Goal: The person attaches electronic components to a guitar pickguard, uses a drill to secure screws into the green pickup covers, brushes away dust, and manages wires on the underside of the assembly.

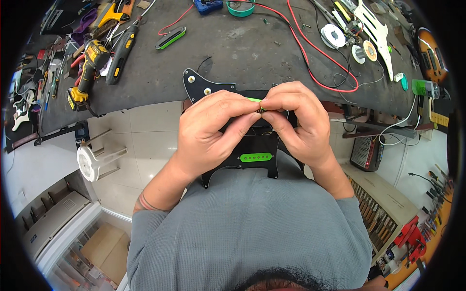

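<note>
A black guitar pickguard lies against my lap and the bench edge, with a bright green pickup set in its near part. Above it my left hand and my right hand meet, thumbs and forefingers pinched together. Between the fingertips shows a tiny dark, coiled-looking piece, too small to make out for certain. A strip of another green part peeks out just behind the left forefinger. Two knob posts stick up from the pickguard's far left corner. My fingers hide its middle.
On the dark bench are a loose green-and-black pickup, red and black cables, wire spools and a white guitar-shaped plate. A yellow drill and a black power tool lie left; a white stool stands below.
</note>
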Available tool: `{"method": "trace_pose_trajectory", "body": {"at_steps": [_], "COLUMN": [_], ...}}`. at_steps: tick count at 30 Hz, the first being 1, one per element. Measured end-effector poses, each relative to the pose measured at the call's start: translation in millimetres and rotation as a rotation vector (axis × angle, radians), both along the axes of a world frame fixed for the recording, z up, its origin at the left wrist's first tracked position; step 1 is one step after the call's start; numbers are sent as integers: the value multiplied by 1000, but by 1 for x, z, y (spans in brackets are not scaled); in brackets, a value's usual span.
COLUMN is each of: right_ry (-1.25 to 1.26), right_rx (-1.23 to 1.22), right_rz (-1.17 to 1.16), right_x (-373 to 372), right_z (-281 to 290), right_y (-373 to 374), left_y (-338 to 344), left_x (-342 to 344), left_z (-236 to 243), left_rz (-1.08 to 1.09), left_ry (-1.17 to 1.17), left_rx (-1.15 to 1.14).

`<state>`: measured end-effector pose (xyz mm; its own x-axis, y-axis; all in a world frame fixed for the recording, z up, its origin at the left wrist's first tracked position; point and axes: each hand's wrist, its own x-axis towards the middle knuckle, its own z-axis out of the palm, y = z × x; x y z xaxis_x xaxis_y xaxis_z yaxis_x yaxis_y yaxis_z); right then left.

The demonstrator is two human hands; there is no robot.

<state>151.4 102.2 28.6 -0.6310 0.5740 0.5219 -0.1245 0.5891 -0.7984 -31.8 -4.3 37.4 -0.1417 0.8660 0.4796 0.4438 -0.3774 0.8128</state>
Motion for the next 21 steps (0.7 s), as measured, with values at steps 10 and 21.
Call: {"method": "trace_pose_trajectory", "body": {"at_steps": [10,21], "right_ry": [38,44], "right_rx": [-10,-87], "right_rz": [11,-110], "right_x": [-1,-3], "right_z": [-6,-8], "right_y": [-3,-13], "left_y": [-7,-1], "left_x": [3,16], "left_z": [-7,-10], "left_rz": [-33,106], "left_ry": [-259,-65], "left_rx": [-213,1]}}
